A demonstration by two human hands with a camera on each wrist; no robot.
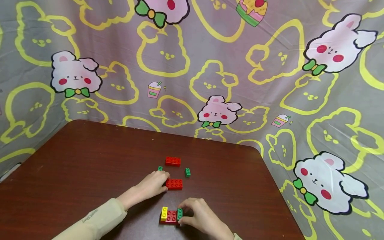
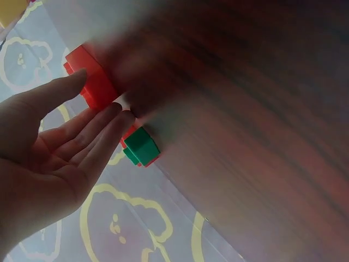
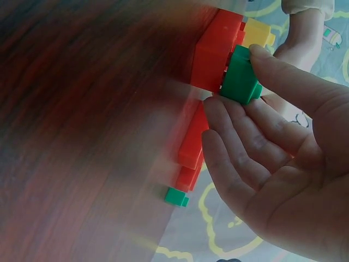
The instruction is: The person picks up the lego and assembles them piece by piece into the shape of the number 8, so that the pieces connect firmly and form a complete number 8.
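Observation:
A red eight-stud toy brick (image 1: 174, 184) lies on the table in the head view, with my left hand (image 1: 153, 184) at its left end. The left wrist view shows the thumb against one side of this red brick (image 2: 94, 79) and the fingertips at its other side. Nearer me, a red brick (image 1: 171, 216) carries a yellow two-stud brick (image 1: 164, 213) on its left end and a green two-stud brick (image 1: 179, 214) on its right. My right hand (image 1: 201, 215) pinches that green brick (image 3: 239, 76) between thumb and fingers.
Farther back on the brown table (image 1: 99, 160) lies another red brick (image 1: 173, 161). One loose green brick (image 1: 187, 172) is to its right, and a small green brick (image 1: 160, 168) shows just beyond my left hand. A patterned curtain (image 1: 177, 90) hangs behind the table.

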